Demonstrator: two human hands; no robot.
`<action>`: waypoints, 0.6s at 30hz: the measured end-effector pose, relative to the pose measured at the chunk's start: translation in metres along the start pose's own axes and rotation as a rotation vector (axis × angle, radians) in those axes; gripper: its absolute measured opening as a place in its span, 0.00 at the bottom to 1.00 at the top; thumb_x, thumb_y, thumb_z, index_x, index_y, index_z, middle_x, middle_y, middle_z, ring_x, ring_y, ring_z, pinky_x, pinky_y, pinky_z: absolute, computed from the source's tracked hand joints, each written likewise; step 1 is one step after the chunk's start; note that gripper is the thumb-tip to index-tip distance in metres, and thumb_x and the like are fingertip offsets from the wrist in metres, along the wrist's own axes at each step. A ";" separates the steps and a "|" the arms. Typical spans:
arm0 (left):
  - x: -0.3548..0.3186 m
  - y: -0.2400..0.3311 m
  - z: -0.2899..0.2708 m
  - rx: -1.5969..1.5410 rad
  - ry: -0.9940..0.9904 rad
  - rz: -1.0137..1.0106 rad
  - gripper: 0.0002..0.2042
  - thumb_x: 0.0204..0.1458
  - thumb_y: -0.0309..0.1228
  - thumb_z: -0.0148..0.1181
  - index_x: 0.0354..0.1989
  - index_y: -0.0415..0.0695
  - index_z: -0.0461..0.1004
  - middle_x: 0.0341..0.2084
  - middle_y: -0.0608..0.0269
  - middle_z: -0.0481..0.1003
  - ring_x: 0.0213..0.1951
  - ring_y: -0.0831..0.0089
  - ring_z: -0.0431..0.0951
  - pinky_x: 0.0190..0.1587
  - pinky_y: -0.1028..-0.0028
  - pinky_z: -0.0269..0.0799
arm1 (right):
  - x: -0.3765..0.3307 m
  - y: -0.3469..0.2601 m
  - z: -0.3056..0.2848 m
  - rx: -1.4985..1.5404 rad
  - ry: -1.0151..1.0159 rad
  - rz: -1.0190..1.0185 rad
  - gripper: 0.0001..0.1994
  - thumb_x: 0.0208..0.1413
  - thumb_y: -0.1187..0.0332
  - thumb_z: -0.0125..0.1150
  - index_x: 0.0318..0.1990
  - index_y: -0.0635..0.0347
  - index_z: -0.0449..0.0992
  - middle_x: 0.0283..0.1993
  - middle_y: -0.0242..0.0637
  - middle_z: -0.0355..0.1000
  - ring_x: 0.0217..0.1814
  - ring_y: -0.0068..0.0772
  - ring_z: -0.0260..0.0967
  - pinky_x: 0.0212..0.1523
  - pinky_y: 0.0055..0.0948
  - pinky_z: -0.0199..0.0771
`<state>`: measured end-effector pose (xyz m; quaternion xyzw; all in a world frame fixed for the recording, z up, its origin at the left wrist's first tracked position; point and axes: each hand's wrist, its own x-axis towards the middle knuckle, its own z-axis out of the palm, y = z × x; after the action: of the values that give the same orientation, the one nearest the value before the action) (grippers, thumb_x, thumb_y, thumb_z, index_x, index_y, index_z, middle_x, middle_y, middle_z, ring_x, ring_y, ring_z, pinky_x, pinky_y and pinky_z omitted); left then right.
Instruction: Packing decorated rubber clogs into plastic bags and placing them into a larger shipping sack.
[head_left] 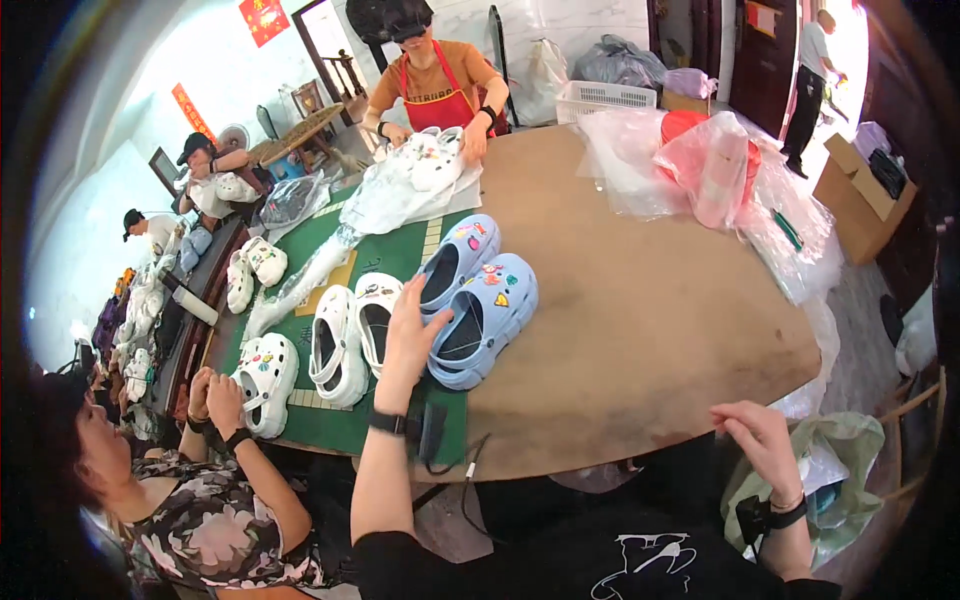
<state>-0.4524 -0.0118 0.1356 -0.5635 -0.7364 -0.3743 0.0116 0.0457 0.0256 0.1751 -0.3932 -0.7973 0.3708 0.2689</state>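
Note:
A pair of light blue clogs with colourful charms stands near the middle of the table, toes pointing away from me. At their heels is my left hand [405, 330], its fingers along one side of the farther blue clog [462, 255] and its thumb on the other. The nearer blue clog [490, 315] sits right beside it. Off the table's front right edge hovers my right hand [765, 438], empty, its fingers loosely bent and apart. Just left of my left hand are two white clogs [340, 350], standing on a green mat [400, 430].
Across the table a person in a red apron [440, 90] handles white clogs and clear plastic. At my left, another person's hands [222, 398] are by a white charm-covered clog [268, 378]. Plastic bags [720, 180] pile at the far right. An open sack [840, 450] stands by my right arm.

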 end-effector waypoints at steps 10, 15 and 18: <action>0.042 -0.016 0.023 0.451 -0.389 0.012 0.36 0.43 0.52 0.67 0.58 0.45 0.66 0.38 0.48 0.79 0.43 0.52 0.78 0.52 0.54 0.67 | 0.000 0.016 0.025 -0.051 -0.113 -0.034 0.13 0.56 0.78 0.54 0.48 0.65 0.77 0.36 0.40 0.77 0.36 0.31 0.76 0.40 0.26 0.75; 0.037 -0.012 0.010 0.675 -0.454 -0.035 0.30 0.45 0.58 0.63 0.55 0.56 0.70 0.30 0.54 0.81 0.38 0.57 0.82 0.49 0.54 0.64 | -0.001 0.029 0.035 -0.042 -0.176 -0.005 0.11 0.57 0.70 0.59 0.46 0.60 0.78 0.39 0.45 0.78 0.40 0.45 0.76 0.42 0.33 0.75; 0.033 -0.012 0.017 0.692 -0.409 0.035 0.29 0.45 0.55 0.64 0.54 0.54 0.70 0.27 0.55 0.81 0.36 0.57 0.81 0.49 0.56 0.63 | 0.001 0.036 0.043 -0.089 -0.248 -0.026 0.12 0.58 0.67 0.58 0.47 0.59 0.77 0.41 0.45 0.77 0.42 0.46 0.76 0.43 0.34 0.75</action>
<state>-0.4677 0.0236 0.1315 -0.6015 -0.7965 0.0156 0.0602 0.0298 0.0249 0.1215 -0.3455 -0.8449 0.3775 0.1554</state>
